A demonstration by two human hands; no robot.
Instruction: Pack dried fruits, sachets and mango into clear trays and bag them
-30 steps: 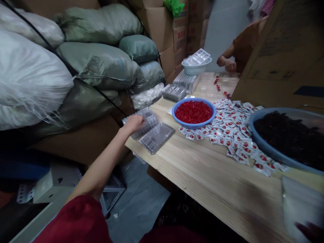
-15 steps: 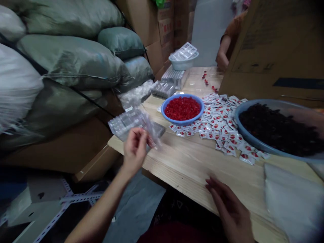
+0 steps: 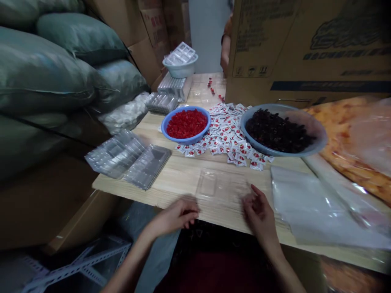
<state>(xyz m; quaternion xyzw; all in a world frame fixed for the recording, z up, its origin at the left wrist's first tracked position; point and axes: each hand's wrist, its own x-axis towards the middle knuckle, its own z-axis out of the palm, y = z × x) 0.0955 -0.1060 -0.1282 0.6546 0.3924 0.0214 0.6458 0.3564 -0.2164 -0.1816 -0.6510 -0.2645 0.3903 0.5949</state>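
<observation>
A clear plastic blister tray (image 3: 210,185) lies on the wooden table (image 3: 174,175) in front of me. At its near left corner is my left hand (image 3: 179,213), slightly blurred, its fingers loosely curled with nothing visible in them. By the tray's right edge my right hand (image 3: 259,213) is open, forefinger stretched out and thumb apart. Whether it touches the tray I cannot tell. To the left, a clear tray stack (image 3: 148,165) lies beside more tilted trays (image 3: 114,152).
Behind the tray are a blue bowl of red pieces (image 3: 187,124), scattered printed sachets (image 3: 226,130) and a basin of dark pieces (image 3: 279,130). Plastic bags (image 3: 311,203) lie right. A large carton (image 3: 275,53) partly hides another person's arm (image 3: 225,53). Filled sacks (image 3: 82,36) are piled left.
My view has swung right. My left hand has moved from the tray stack to in front of me; the clear tray it held now lies on the table. My right hand is beside it.
</observation>
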